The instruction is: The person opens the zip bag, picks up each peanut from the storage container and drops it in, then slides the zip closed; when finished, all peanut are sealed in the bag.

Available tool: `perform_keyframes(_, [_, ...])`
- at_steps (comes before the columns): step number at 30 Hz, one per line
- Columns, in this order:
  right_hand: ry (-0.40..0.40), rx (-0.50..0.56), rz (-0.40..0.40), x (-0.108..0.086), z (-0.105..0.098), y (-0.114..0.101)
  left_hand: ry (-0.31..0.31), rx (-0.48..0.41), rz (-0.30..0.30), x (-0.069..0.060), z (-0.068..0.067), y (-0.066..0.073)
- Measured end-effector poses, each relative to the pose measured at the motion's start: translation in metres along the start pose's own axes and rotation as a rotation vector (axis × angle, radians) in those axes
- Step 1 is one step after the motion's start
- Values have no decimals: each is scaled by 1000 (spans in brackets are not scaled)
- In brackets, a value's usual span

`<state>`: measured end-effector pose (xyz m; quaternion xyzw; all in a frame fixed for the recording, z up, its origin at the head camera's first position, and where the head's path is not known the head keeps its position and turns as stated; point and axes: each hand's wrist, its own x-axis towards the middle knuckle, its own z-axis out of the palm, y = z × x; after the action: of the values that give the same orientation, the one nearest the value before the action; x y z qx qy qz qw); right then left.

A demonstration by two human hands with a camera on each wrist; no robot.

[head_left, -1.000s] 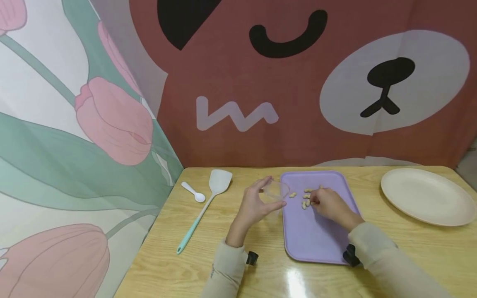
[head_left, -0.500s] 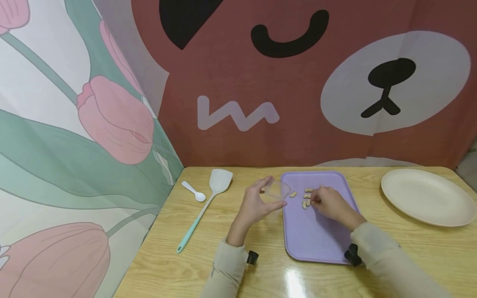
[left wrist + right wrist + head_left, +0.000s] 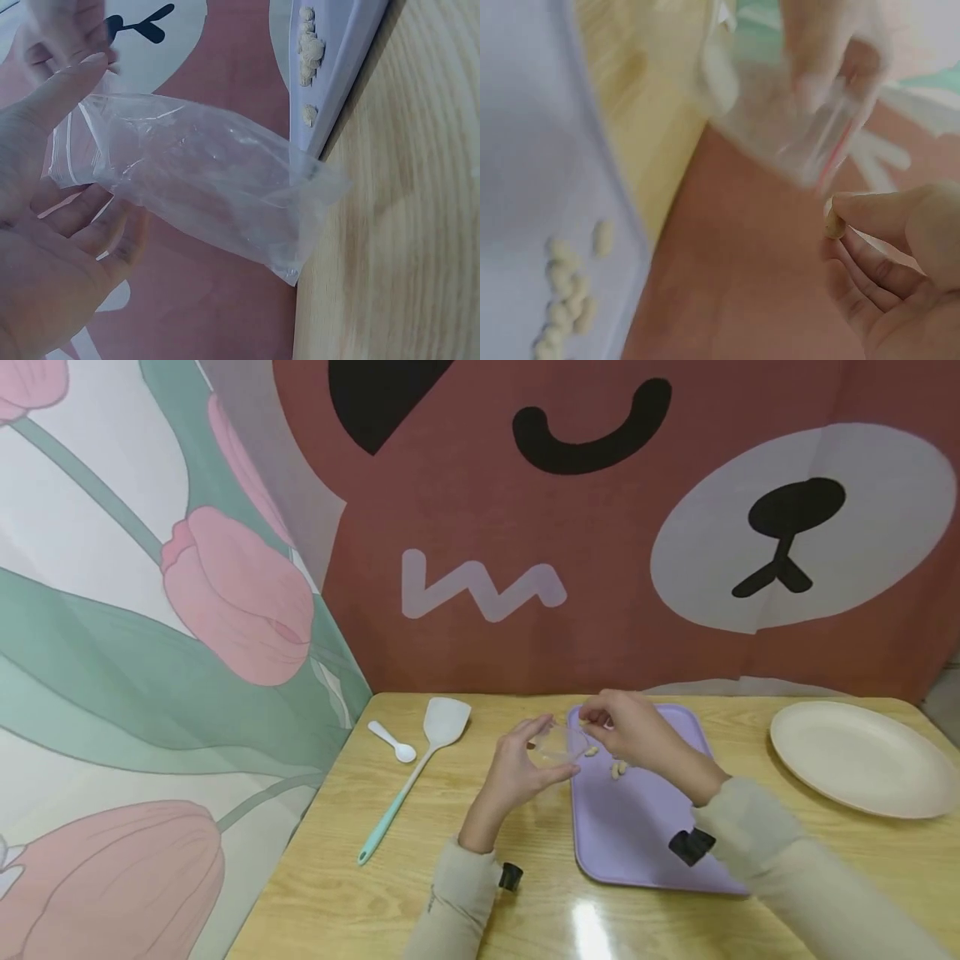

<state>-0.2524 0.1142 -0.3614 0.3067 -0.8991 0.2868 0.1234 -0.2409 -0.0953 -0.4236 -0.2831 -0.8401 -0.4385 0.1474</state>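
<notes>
Right hand [image 3: 633, 731] has left the loose peanuts [image 3: 618, 769] and come up and leftward, to just beside the mouth of the clear bag [image 3: 210, 180]. Between thumb and fingertips it pinches a single peanut [image 3: 835, 223], close to the bag's red-lined edge; whether the two touch, I cannot tell.

Left hand [image 3: 517, 768] is much where it was, gripping the bag by the mouth, thumb to one side and fingers to the other. Bag's lower part hangs down beside the left edge of the purple tray [image 3: 637, 839].

On the tray, the loose peanuts lie in a small cluster, with one apart from them, nearer the left edge. From head height the right hand covers some of them.

Elsewhere on the desk [image 3: 337, 902]: white-headed spatula [image 3: 447, 721] with a green handle end, small white spoon [image 3: 406, 752] to its left, cream plate [image 3: 862, 760] well right of the tray.
</notes>
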Motion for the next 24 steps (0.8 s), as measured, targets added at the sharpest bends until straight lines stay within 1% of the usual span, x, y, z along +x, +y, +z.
perform_keyframes(2, [14, 7, -36, 3, 1, -10, -4, -6, -2, 1, 0, 0])
perform_keyframes(5, [14, 30, -85, 8, 5, -21, -6, -14, 1, 1, 0, 0])
perform_keyframes(7, [10, 44, -98, 9, 7, -24, -3, -17, 9, 1, 0, 0])
perform_keyframes(14, [13, 66, -96, 10, 12, -25, 8, -1, 28, 1, 0, 0])
perform_keyframes(24, [15, 53, -91, 8, 16, -25, -15, -2, 0, -1, 0, 2])
